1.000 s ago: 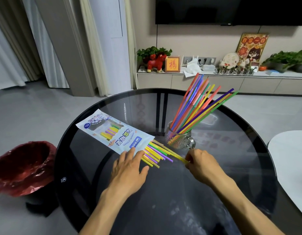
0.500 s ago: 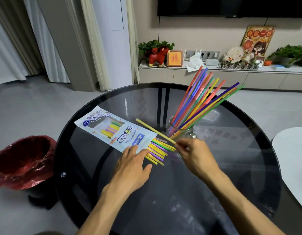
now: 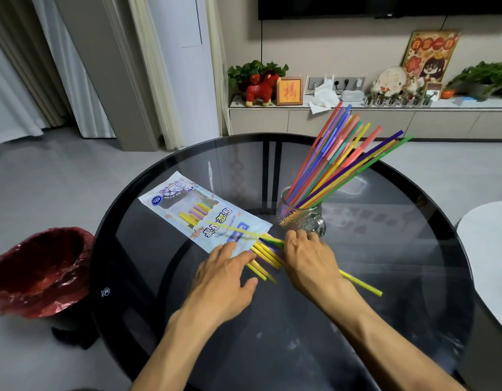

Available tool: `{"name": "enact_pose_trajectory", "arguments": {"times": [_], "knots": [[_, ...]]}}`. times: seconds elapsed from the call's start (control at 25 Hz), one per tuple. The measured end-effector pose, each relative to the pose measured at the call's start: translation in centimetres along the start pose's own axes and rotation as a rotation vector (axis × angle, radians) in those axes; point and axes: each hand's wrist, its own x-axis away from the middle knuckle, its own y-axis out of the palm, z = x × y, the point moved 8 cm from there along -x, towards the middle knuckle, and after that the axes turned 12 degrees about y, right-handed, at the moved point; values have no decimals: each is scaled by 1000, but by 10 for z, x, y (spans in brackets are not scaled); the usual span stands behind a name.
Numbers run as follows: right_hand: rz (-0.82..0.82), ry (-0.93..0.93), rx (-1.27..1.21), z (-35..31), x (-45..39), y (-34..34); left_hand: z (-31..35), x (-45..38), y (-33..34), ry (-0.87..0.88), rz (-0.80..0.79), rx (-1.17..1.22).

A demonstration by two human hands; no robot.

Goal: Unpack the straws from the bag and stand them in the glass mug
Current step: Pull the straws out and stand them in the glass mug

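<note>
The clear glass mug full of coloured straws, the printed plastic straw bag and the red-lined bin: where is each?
Clear glass mug (image 3: pixel 300 218), head view: its patterned front wall.
Printed plastic straw bag (image 3: pixel 216 218), head view: its printed middle.
Red-lined bin (image 3: pixel 41 272), head view: the liner inside.

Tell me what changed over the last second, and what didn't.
The right hand drew one yellow straw clear of the bag and lifted it; it now reaches back to the straw ends at the bag's mouth, the yellow straw lying low under it, its tail toward the table edge. Unchanged: the left hand flat beside the bag's mouth, and the glass mug with its standing straws.
</note>
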Motion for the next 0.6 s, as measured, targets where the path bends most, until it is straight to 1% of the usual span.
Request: {"name": "enact_pose_trajectory", "arguments": {"times": [0.2,0.36,0.44,0.52,0.6], "knots": [[-78,-35,-16,21,-5,2,1,2,3,4,-55,-72],[-207,33,-14,51,-1,-10,2,1,11,9,-130,-125],[-260,74,-59,81,2,-30,-2,-1,18,-33,-173,-124],[-334,110,-126,119,10,-50,-8,-7,22,-69,-169,-126],[-370,144,-277,150,21,-65,-8,-12,21,-82,-159,-116]]}}
